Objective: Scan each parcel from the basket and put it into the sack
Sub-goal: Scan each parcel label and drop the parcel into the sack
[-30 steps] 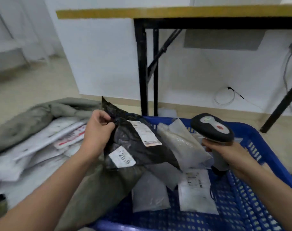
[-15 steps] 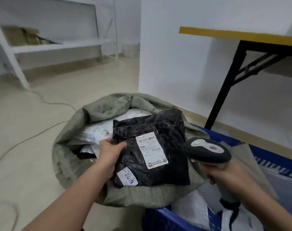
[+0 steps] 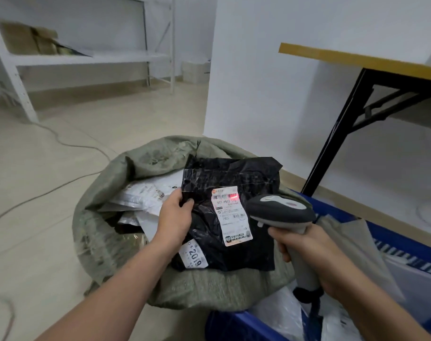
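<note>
Now left hand (image 3: 174, 217) grips black parcel's (image 3: 230, 212) left edge.

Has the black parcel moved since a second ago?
Yes. The black parcel was over the blue basket; the left hand now holds it over the green sack, away from the basket.

Beige tiled floor (image 3: 62, 217) carries everything here. Grey-green woven sack (image 3: 106, 247) stands on it, mouth open, near the white wall. Blue plastic basket (image 3: 236, 326) sits on the floor just right of the sack, touching its side. 1 thin cable (image 3: 62, 143) snakes across the tiles from the left toward the sack. White metal shelf rack (image 3: 20, 94) stands on the floor at back left. Black leg of the yellow-edged table (image 3: 332, 148) stands behind the basket.
</note>
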